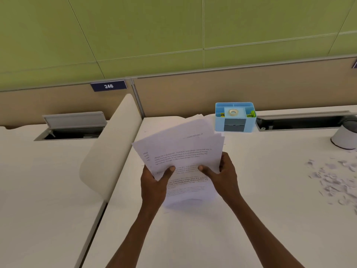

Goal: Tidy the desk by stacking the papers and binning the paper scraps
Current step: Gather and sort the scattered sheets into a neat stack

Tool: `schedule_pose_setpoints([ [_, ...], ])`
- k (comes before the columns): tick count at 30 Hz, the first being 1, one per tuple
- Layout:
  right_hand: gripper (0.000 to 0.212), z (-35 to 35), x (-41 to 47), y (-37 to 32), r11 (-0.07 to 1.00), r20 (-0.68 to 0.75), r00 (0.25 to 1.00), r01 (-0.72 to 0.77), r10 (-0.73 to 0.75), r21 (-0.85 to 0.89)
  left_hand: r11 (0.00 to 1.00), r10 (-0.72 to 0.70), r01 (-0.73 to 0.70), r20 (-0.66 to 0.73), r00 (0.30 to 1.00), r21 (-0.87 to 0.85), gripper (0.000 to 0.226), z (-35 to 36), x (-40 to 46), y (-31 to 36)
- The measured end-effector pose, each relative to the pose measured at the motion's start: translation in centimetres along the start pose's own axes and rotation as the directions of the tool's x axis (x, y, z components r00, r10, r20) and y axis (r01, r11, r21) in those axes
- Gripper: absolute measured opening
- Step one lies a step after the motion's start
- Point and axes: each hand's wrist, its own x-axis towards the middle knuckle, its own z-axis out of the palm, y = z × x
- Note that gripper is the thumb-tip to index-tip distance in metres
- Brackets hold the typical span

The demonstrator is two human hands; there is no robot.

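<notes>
I hold a loose bundle of printed white papers (179,149) above the white desk (251,219), tilted up toward me, its sheets fanned and uneven at the top. My left hand (154,186) grips the bundle's lower left edge with the thumb on top. At the lower right edge my right hand (224,175) grips it the same way. The bottom of the bundle is blurred. A scatter of small white paper scraps (332,178) lies on the desk at the far right.
A blue desk organiser (234,118) with tape stands at the back, behind the papers. A white round container (345,136) sits at the right edge near the scraps. A curved white divider (108,151) separates the neighbouring desk on the left. Open cable trays (301,122) run along the back.
</notes>
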Motion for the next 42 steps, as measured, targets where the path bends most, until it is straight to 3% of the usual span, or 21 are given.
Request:
schedule_pose_setpoints([
  [6, 0.031, 0.3, 0.4, -0.3, 0.999, 0.042, 0.999, 0.036, -0.035, -0.029, 0.998, 0.049, -0.05, 0.023, 0.999, 0.04, 0.034, 0.2, 0.1, 0.2],
  [11, 0.03, -0.1, 1.0, -1.6, 0.997, 0.039, 0.997, 0.073, -0.073, 0.012, 0.996, 0.091, -0.092, 0.033, 0.995, 0.018, 0.048, -0.3, 0.5, 1.7],
  [14, 0.042, -0.3, 0.9, -1.9, 0.999, 0.051, 0.998, 0.029, -0.03, 0.015, 0.998, 0.062, -0.062, 0.02, 0.998, 0.006, 0.066, -0.5, 0.7, 1.9],
  [17, 0.051, -0.2, 0.8, -1.8, 1.0, 0.068, 0.998, 0.011, -0.012, 0.016, 0.998, 0.055, -0.055, 0.021, 0.998, -0.008, 0.064, -0.6, 0.6, 1.8],
  [21, 0.034, 0.3, 0.7, -2.1, 1.0, 0.063, 0.998, 0.017, -0.018, 0.024, 0.999, 0.032, -0.032, 0.008, 0.999, -0.006, 0.064, -0.1, 0.4, 1.8],
  [26, 0.031, 0.5, 1.5, -4.0, 0.997, 0.05, 0.997, 0.063, -0.065, 0.035, 0.998, 0.065, -0.066, -0.017, 0.998, -0.025, 0.058, -0.3, 1.1, 3.0],
  [28, 0.042, 0.4, 1.7, -4.6, 0.998, 0.049, 0.997, 0.066, -0.066, 0.009, 0.998, 0.069, -0.069, -0.02, 0.997, -0.007, 0.068, -0.6, 1.5, 3.4],
  [30, 0.066, 0.1, 1.7, -4.6, 0.999, 0.058, 0.997, 0.046, -0.045, -0.015, 0.997, 0.08, -0.08, -0.015, 0.997, -0.002, 0.077, -0.9, 1.6, 3.4],
  [32, 0.073, -0.2, 1.7, -4.5, 0.999, 0.086, 0.996, 0.039, -0.038, -0.007, 0.997, 0.082, -0.082, 0.007, 0.997, 0.002, 0.079, -1.1, 1.5, 3.3],
  [38, 0.04, 0.4, 1.5, -4.7, 0.997, 0.062, 0.995, 0.074, -0.072, -0.026, 0.995, 0.09, -0.09, 0.02, 0.996, 0.039, 0.06, -0.3, 1.1, 3.1],
  [42, 0.036, 0.3, 1.9, -5.6, 0.996, 0.045, 0.995, 0.088, -0.088, 0.001, 0.994, 0.11, -0.111, 0.015, 0.994, 0.021, 0.056, -0.6, 1.4, 3.9],
])
